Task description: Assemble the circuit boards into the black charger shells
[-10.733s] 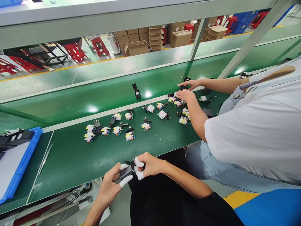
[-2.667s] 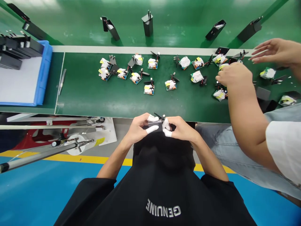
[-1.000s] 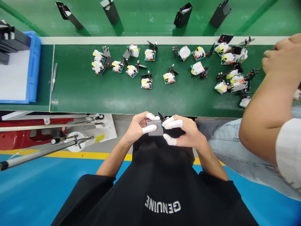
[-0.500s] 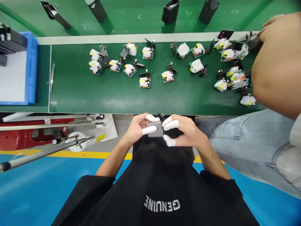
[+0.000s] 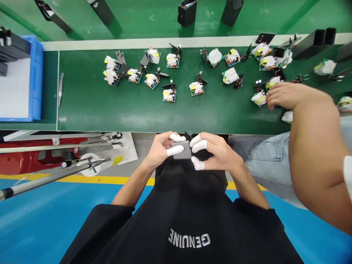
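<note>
Just off the bench's front edge, my left hand [image 5: 162, 148] grips a dark grey plastic casing [image 5: 181, 152], thumb on its upper face. My right hand [image 5: 216, 152] is closed about the casing's right end, where a thin green edge of a circuit board [image 5: 190, 149] shows. A small black end piece [image 5: 188, 135] sticks up between the fingertips of both hands. White finger cots cover several fingertips. Most of the board is hidden by the casing and fingers. Nearest on the bench lies a circuit board with white filler [image 5: 196, 88], its black cap attached by wires.
Several similar boards [image 5: 169, 95] lie along the green bench [image 5: 123, 110]. Black casings [image 5: 187, 14] stand on the green surface behind. A blue tray [image 5: 35, 80] and a pen-like tool [image 5: 61, 90] are at left. A co-worker's arm [image 5: 316, 110] reaches in from the right.
My hands and the casing have hardly moved. The co-worker's hand has come back from the far right edge to the nearer boards. The casings on the rear surface have shifted left.
</note>
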